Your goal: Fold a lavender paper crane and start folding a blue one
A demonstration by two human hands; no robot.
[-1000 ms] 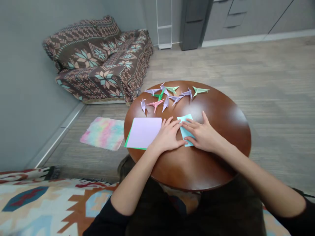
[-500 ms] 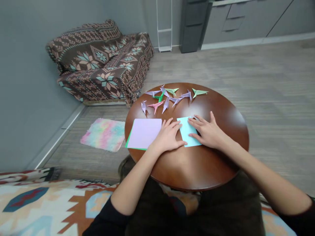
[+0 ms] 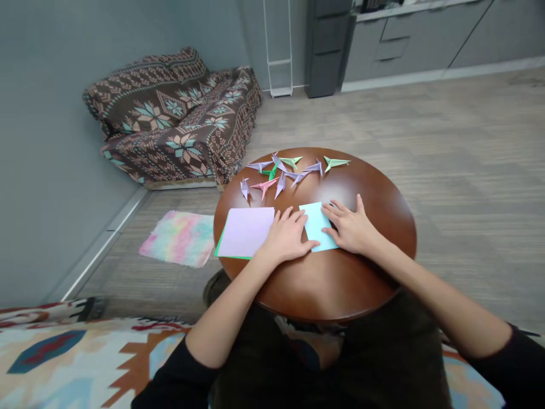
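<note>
A light blue sheet of paper [image 3: 317,226], narrow and apparently folded, lies flat on the round brown table [image 3: 315,284]. My left hand [image 3: 288,235] rests at its left edge with fingers spread, the fingertips and thumb touching the paper. On its right side lies my right hand [image 3: 348,226], fingers stretched out and apart, covering part of that edge. Left of my left hand is a stack of square paper [image 3: 247,230], lilac on top with green showing below; my hand covers its right corner.
Several folded paper cranes [image 3: 281,184] in lilac, green and pink lie at the table's far side. A patterned sofa [image 3: 179,119] stands against the wall. On the floor lies a pastel rug [image 3: 179,237]. Grey cabinets [image 3: 392,45] line the back.
The view has shifted slightly, so the table and hands appear a little further left. Both hands stay on the light blue paper, with almost no change in pose.
</note>
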